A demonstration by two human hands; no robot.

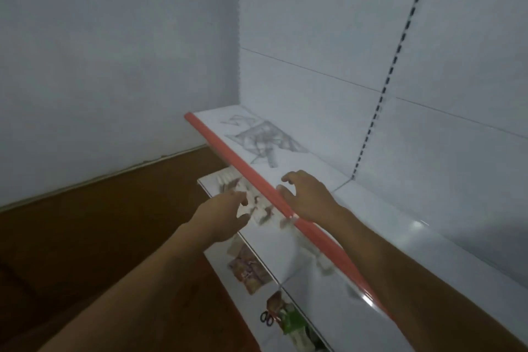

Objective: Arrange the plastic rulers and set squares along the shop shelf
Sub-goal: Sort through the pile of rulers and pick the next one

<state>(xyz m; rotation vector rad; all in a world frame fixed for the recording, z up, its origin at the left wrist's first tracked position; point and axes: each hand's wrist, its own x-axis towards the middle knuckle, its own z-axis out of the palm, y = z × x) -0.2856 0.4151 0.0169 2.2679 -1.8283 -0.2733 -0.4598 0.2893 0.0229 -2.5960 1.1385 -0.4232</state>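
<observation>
We have both hands out in front of us and neither holds anything: the left hand [225, 210] hangs below and outside the red edge strip [257, 180] of the shelf [428, 237], fingers loosely curled and relaxed, while the right hand [305, 196] hovers over the shelf just inside that strip, fingers spread and bent, its grip released. The rulers and set squares [263, 136] lie in a loose, crossed heap of clear plastic near the far end of the shelf, close to the corner with the side wall, well beyond both hands. We judge them to be light, thin and stiff, with smooth faces that will slide easily over the glossy shelf and over one another; being flat, they will probably be hard to lift straight up. It looks better to us to pinch each piece by an edge that overhangs another, or to drag it towards the front edge and take it there between thumb and fingers. The long rulers may flex, so a hold near the middle seems wise. Thin clear plastic can snap or scratch, so gentle pressure suits it. Blur hides how many pieces there are.
</observation>
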